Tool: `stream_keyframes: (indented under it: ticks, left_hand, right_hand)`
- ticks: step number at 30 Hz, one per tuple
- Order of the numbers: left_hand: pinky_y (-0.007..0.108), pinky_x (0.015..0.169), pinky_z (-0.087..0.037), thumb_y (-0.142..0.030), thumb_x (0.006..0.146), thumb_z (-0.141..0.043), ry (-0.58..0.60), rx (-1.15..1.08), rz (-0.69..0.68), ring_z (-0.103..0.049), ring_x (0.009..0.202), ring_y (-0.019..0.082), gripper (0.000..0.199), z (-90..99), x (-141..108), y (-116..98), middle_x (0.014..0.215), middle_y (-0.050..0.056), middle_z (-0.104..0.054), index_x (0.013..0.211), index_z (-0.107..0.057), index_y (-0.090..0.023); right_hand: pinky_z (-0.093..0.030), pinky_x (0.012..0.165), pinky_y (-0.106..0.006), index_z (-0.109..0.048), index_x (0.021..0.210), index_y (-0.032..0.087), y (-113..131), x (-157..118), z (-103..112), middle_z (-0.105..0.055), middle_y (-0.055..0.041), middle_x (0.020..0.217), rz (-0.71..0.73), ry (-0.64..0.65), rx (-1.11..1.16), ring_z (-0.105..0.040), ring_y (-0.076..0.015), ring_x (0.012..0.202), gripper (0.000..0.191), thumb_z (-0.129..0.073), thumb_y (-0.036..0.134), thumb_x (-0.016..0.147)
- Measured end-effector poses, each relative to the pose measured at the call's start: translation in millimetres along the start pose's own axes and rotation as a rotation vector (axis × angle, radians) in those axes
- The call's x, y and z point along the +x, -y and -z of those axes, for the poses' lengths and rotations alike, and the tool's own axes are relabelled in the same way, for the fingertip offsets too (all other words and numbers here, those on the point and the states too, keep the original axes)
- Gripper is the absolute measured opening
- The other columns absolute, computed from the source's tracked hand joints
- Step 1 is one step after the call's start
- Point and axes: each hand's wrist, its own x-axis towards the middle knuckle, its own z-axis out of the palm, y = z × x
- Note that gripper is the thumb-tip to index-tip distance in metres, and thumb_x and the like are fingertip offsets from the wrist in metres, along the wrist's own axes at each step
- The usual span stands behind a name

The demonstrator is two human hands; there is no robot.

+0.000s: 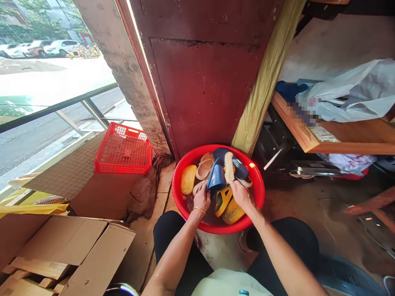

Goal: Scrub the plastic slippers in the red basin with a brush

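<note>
A red basin (261, 193) stands on the floor between my knees, with dark water and several shoes in it. My left hand (202, 199) is closed on a blue slipper (217, 176), held tilted above the others. In my right hand (242, 195) is a scrubbing brush (228, 166) with pale bristles, close beside the slipper. Around them lie a yellow sandal (188, 179), a beige clog (205, 168), a dark navy slipper (242, 168) and a yellow clog (224, 201). A yellow sole (233, 212) shows near the front rim.
A dark red door (203, 90) rises behind the basin, with a yellowish curtain (262, 82) beside it. At left are a red plastic crate (123, 150) and an opened cardboard box (61, 238). A wooden shelf (348, 137) holding plastic bags juts in at right.
</note>
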Motion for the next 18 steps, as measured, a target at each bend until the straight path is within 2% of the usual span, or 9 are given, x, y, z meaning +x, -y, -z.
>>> stream_keyframes:
  ticks: [2,5,10,14,18]
  left_hand:
    - [0.047,0.107,-0.046,-0.019,0.084,-0.053,0.032,-0.045,-0.034,-0.059,0.124,0.029,0.052,5.3,1,7,0.134,0.014,-0.062,0.136,-0.054,-0.019]
    - [0.048,0.105,-0.046,-0.016,0.073,-0.057,0.086,-0.094,-0.049,-0.058,0.120,0.029,0.059,10.1,4,15,0.128,0.013,-0.064,0.132,-0.056,-0.019]
    - [0.046,0.101,-0.047,-0.016,0.076,-0.051,-0.013,-0.200,-0.023,-0.061,0.110,0.027,0.047,6.8,11,17,0.116,0.012,-0.066,0.122,-0.059,-0.018]
    - [0.041,0.093,-0.049,-0.020,0.079,-0.048,-0.040,-0.231,0.035,-0.061,0.095,0.024,0.032,4.1,15,16,0.100,0.008,-0.067,0.107,-0.063,-0.018]
    - [0.038,0.092,-0.048,-0.027,0.083,-0.049,-0.046,-0.256,0.040,-0.060,0.093,0.023,0.028,4.9,13,10,0.097,0.005,-0.066,0.105,-0.062,-0.019]
  right_hand:
    - [-0.033,0.059,-0.027,-0.062,0.097,0.020,-4,7,2,-0.072,-0.0101,0.082,0.037,-0.018,0.074,-0.067,-0.0207,0.079,0.044,-0.024,0.043,0.106]
    - [-0.034,0.060,-0.026,-0.061,0.099,0.023,-9,2,-11,-0.071,-0.0064,0.080,0.093,0.062,0.164,-0.066,-0.0197,0.076,0.041,-0.028,0.048,0.104]
    - [-0.037,0.060,-0.026,-0.059,0.087,0.022,-25,-21,-37,-0.070,-0.0078,0.079,0.030,0.087,0.201,-0.066,-0.0193,0.073,0.043,-0.024,0.042,0.104]
    - [-0.037,0.059,-0.026,-0.060,0.091,0.022,-29,-24,-33,-0.071,-0.0073,0.078,0.065,0.072,0.234,-0.066,-0.0193,0.072,0.044,-0.025,0.046,0.103]
    - [-0.035,0.059,-0.026,-0.063,0.102,0.021,-18,-13,-23,-0.072,-0.0073,0.081,0.114,0.082,0.243,-0.067,-0.0178,0.073,0.043,-0.027,0.045,0.104]
